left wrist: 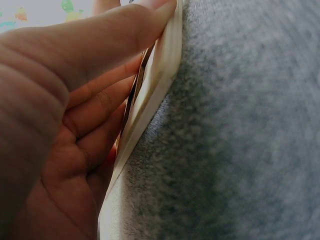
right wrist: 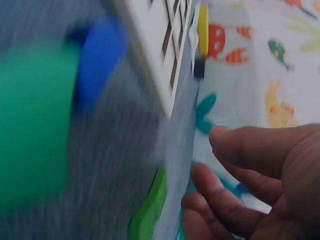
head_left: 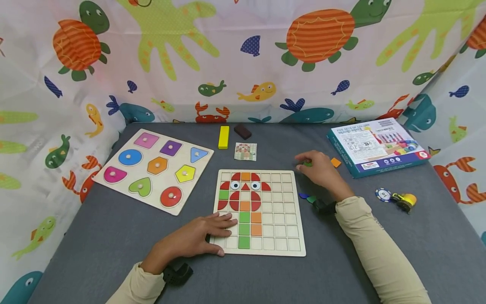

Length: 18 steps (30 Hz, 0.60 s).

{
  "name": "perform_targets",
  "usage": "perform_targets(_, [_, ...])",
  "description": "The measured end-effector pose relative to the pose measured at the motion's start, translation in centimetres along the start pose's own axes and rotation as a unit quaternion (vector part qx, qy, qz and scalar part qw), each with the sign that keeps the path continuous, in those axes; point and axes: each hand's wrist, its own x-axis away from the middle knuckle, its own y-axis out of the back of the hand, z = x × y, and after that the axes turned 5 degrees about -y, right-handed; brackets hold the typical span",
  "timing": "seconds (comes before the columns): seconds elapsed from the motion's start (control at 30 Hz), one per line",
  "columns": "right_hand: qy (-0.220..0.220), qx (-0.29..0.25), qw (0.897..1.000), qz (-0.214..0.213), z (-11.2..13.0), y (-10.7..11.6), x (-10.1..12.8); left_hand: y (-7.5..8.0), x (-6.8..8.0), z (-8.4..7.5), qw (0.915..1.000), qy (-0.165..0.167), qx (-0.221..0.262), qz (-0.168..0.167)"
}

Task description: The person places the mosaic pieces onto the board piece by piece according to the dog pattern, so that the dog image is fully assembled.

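Note:
My left hand [head_left: 197, 238] lies spread over the lower left corner of a wooden grid board [head_left: 281, 249], its thumb at the front edge. In the left wrist view the thumb rests along the rim of the board [left wrist: 160, 82]. Red, orange and green tiles and two eye pieces form a figure on the grid. Beyond the board's right edge, my right hand [head_left: 320, 169] hovers with bent fingers by a green piece [head_left: 307, 164]. In the right wrist view that green piece [right wrist: 150, 207] lies below the fingers, with nothing between thumb and fingers.
Blue [head_left: 303, 196] and green [head_left: 311, 199] pieces lie near the right wrist, an orange one [head_left: 336, 162] beyond. A shape puzzle [head_left: 178, 158] lies left; a yellow block [head_left: 223, 137], dark block [head_left: 243, 131] and picture card [head_left: 245, 151] behind; a box [head_left: 379, 145] and toy vehicle [head_left: 404, 202] right.

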Motion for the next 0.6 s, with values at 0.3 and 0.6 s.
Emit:
perform_targets(0.3, [-0.048, 0.048, 0.998, 0.015, -2.4, 1.2, -1.1, -0.1, 0.0, 0.0, 1.0, 0.003, 0.002, 0.0])
perform_targets(0.6, [-0.016, 0.048, 0.999, 0.019, -1.9, 0.7, -1.2, 0.1, -0.1, -0.2, 0.9998, 0.011, -0.008, 0.012])
